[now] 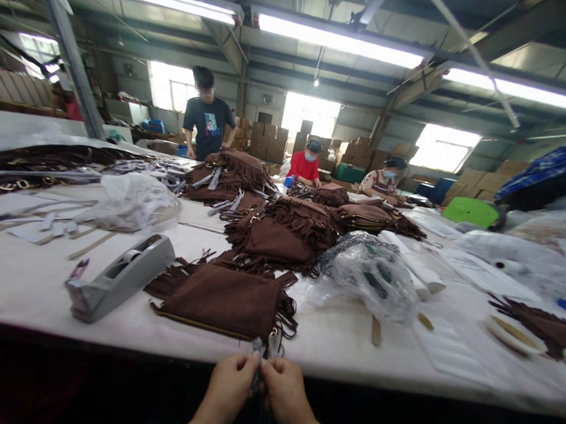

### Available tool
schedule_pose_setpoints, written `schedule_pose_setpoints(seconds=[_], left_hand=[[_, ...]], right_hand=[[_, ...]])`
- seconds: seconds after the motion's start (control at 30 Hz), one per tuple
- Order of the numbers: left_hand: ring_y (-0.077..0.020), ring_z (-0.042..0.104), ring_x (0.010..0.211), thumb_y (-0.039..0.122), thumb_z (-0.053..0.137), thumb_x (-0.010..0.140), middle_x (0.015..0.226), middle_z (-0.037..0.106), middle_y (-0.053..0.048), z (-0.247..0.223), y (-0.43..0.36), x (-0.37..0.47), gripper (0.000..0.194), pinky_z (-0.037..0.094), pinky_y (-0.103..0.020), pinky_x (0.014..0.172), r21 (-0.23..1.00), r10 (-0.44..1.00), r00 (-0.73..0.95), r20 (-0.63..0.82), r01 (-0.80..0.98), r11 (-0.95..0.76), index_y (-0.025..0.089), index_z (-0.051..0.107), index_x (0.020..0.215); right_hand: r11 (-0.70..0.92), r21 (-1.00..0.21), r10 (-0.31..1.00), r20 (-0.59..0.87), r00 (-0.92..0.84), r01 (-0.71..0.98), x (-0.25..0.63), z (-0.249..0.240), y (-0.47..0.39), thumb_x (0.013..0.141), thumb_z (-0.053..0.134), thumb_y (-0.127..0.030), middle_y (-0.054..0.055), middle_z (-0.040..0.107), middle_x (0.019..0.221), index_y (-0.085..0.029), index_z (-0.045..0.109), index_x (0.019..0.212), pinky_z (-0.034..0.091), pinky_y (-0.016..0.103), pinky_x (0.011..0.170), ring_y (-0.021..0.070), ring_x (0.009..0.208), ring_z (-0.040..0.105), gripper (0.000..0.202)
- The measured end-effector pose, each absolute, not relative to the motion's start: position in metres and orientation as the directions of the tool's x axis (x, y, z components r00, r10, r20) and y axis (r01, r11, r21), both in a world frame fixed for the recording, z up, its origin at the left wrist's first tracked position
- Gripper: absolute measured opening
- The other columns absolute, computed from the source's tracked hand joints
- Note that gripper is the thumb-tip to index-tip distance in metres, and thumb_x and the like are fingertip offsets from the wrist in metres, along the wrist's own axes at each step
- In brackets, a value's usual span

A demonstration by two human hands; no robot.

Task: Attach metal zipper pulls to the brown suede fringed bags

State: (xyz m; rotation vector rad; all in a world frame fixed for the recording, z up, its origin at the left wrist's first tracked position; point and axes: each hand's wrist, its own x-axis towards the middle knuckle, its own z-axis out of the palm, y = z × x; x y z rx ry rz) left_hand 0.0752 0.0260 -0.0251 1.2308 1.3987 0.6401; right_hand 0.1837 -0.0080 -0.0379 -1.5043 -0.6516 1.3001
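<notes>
My left hand [229,383] and my right hand [285,387] meet at the table's front edge, thumbs and fingers pinched together. Between them is a thin strap in greyish, shiny wrapping [256,349], partly hidden by my fingers; whether it joins the bag cannot be made out. Just beyond lies a dark brown fringed bag [221,299], flat, its zipper edge facing me. A gold-coloured ring [273,332] shows at its near right corner, close to my right hand.
A grey tape dispenser [121,278] stands left of the bag. Piles of brown fringed bags [279,243] lie behind it. Crumpled clear plastic [375,280] and a tape roll [516,334] are to the right. Three people [208,124] are across the table.
</notes>
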Motion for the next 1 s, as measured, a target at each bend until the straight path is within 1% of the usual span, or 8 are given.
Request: schedule_pose_setpoints(seconds=[0.1,0.23,0.4,0.53,0.63,0.8,0.9,1.0], left_hand=[[-0.0165,0.049,0.052,0.069,0.060,0.058,0.052,0.056,-0.002,-0.023,0.026,0.076,0.052,0.033,-0.027,0.048,0.911,0.921,0.143,-0.361,0.267,0.315,0.017,0.060,0.058],[-0.0119,0.044,0.045,0.069,0.065,0.055,0.049,0.049,0.004,-0.021,0.026,0.072,0.051,0.033,-0.023,0.043,0.872,0.857,0.167,-0.488,0.135,0.471,0.019,0.054,0.062],[-0.0058,0.022,0.036,0.077,0.061,0.049,0.044,0.032,0.011,-0.022,0.028,0.062,0.058,0.012,-0.019,0.037,0.843,0.820,0.202,-0.536,0.186,0.505,0.022,0.045,0.062],[-0.0066,0.022,0.039,0.077,0.059,0.055,0.046,0.029,0.010,-0.028,0.024,0.051,0.058,0.011,-0.022,0.040,0.882,0.848,0.250,-0.467,0.198,0.428,0.022,0.044,0.061],[-0.0086,0.026,0.044,0.076,0.057,0.060,0.049,0.032,0.008,-0.029,0.021,0.044,0.056,0.016,-0.024,0.043,0.908,0.884,0.249,-0.397,0.250,0.337,0.021,0.046,0.059],[-0.0126,0.035,0.053,0.077,0.054,0.063,0.053,0.040,0.004,-0.030,0.018,0.036,0.059,0.025,-0.027,0.051,0.914,0.905,0.250,-0.344,0.312,0.261,0.019,0.050,0.060],[-0.0116,0.033,0.051,0.080,0.052,0.064,0.053,0.039,0.005,-0.036,0.017,0.032,0.061,0.023,-0.026,0.050,0.912,0.898,0.258,-0.355,0.306,0.273,0.018,0.050,0.063],[-0.0101,0.031,0.048,0.082,0.054,0.062,0.054,0.041,0.005,-0.036,0.014,0.026,0.064,0.020,-0.025,0.046,0.901,0.879,0.270,-0.393,0.304,0.310,0.018,0.052,0.067]], right_hand=[[-0.312,-0.927,0.917,-0.351,0.189,-0.208,0.185,-0.037,-0.012,0.060,0.069,-0.063,-0.002,0.051,0.046,-0.013,0.060,0.063,0.021,0.019,0.034,0.0047,0.032,0.035,0.051],[-0.269,-0.956,0.940,-0.287,0.184,-0.115,0.194,-0.039,-0.023,0.067,0.068,-0.054,0.000,0.059,0.055,-0.012,0.068,0.082,0.027,0.019,0.036,0.0063,0.036,0.038,0.044],[-0.116,-0.972,0.973,-0.071,0.219,0.202,0.210,-0.035,-0.037,0.081,0.055,-0.037,0.004,0.064,0.063,-0.014,0.070,0.085,0.044,0.025,0.052,0.0145,0.053,0.055,0.028],[0.259,-0.796,0.947,0.320,0.018,0.547,0.216,-0.016,-0.034,0.088,0.047,-0.019,0.008,0.068,0.083,-0.018,0.070,0.093,0.050,0.030,0.075,0.0196,0.079,0.063,0.024],[0.433,-0.602,0.874,0.464,-0.148,0.671,0.215,-0.004,-0.022,0.087,0.046,-0.013,0.009,0.067,0.093,-0.022,0.070,0.099,0.049,0.032,0.079,0.0205,0.088,0.061,0.028],[0.501,-0.331,0.845,0.385,-0.371,0.800,0.211,0.001,0.003,0.092,0.052,-0.031,0.004,0.055,0.136,-0.034,0.065,0.112,0.037,0.049,0.102,0.0303,0.125,0.045,0.025],[0.541,-0.261,0.840,0.227,-0.493,0.800,0.210,-0.003,0.014,0.095,0.046,-0.041,0.002,0.039,0.153,-0.037,0.057,0.125,0.029,0.056,0.106,0.0348,0.138,0.031,0.032],[0.583,-0.230,0.812,0.140,-0.567,0.779,0.208,-0.006,0.024,0.096,0.044,-0.043,-0.001,0.036,0.155,-0.036,0.060,0.120,0.024,0.057,0.108,0.0345,0.142,0.024,0.029]])
